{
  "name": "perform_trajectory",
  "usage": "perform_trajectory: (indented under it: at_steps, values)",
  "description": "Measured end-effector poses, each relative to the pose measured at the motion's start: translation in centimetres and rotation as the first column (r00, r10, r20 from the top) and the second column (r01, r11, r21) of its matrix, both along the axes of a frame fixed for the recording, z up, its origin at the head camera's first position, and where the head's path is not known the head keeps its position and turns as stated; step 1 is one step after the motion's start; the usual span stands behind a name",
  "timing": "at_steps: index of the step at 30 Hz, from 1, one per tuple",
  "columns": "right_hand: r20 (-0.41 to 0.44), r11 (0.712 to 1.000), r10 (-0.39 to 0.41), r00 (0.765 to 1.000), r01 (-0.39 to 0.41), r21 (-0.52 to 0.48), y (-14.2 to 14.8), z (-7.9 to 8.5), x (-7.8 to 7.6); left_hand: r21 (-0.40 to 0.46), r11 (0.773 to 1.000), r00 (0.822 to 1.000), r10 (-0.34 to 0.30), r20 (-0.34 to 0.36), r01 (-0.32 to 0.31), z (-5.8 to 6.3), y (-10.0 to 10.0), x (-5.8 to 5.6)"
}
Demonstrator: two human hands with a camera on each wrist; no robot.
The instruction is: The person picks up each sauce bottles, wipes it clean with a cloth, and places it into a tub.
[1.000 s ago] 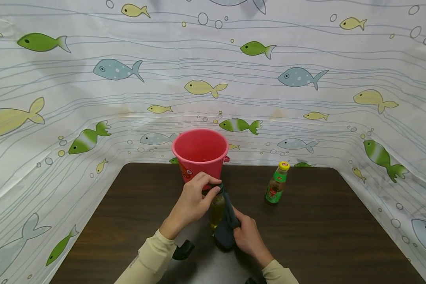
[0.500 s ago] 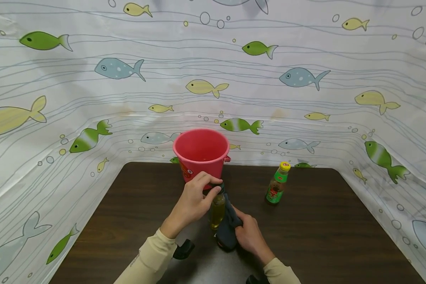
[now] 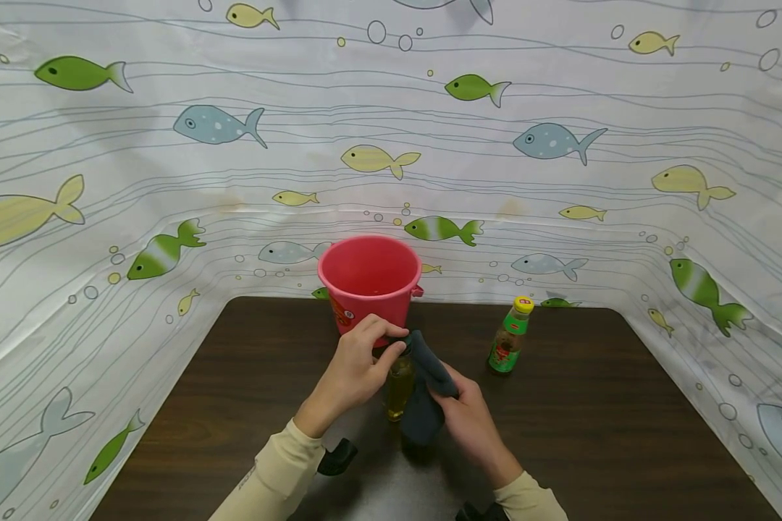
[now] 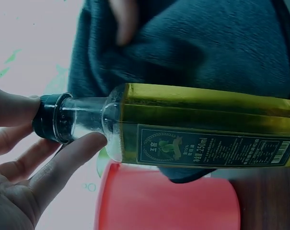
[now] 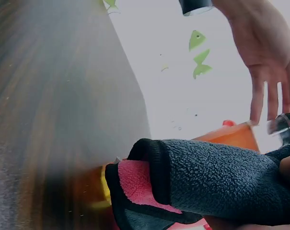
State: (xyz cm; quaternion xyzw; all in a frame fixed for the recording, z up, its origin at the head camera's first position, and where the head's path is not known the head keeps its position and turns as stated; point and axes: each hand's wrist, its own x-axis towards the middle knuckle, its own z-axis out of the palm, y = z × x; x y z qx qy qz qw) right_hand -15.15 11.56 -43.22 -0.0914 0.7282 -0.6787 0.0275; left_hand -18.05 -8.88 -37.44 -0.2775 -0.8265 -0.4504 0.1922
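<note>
In the head view my left hand (image 3: 355, 365) pinches the dark cap at the top of a glass oil bottle (image 3: 400, 391) that stands upright on the table. Yellow oil and a dark label marked 250ml show in the left wrist view, with the thumb along the clear neck (image 4: 87, 117). My right hand (image 3: 474, 427) grips a folded dark grey cloth (image 3: 423, 416) against the bottle's right side. One fold rises to the cap. From the right wrist camera, the cloth (image 5: 212, 177) has black edging and a pink underside.
Just behind the oil bottle stands a pink bucket (image 3: 391, 310). A sauce bottle (image 3: 505, 347) with a yellow cap and green labels stands to the right on the dark wooden table (image 3: 593, 405). A fish-patterned sheet (image 3: 469, 159) surrounds the table's back and sides.
My right hand has shifted a little right and the cloth's upper fold has risen from beside the bottle to cap height; its lower end has lifted. The left hand stays on the cap.
</note>
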Motion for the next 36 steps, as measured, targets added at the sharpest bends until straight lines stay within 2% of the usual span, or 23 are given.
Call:
perform_trajectory:
  at_steps: [7, 18, 23, 36]
  values:
    - [-0.032, 0.999, -0.035, 0.999, 0.035, -0.005, 0.0, 1.2, 0.4, -0.005, 1.0, 1.0, 0.002, -0.004, -0.002, 0.1, 0.0, 0.0]
    - [-0.035, 0.997, -0.068, 0.997, 0.067, -0.042, 0.6, 3.5, 1.1, -0.01, 1.0, 1.0, -0.004, -0.01, 0.003, 0.0, 0.0, 0.0]
    - [-0.071, 0.996, -0.083, 0.994, 0.084, 0.002, 1.1, 4.4, 1.4, 0.0, 1.0, 1.0, -0.009, 0.0, 0.009, 0.0, 0.0, -0.1]
    - [-0.048, 0.994, -0.067, 0.997, 0.071, 0.081, 2.5, 4.4, 1.3, -0.001, 1.0, 1.0, -0.004, -0.005, 0.004, -0.1, 0.0, -0.1]
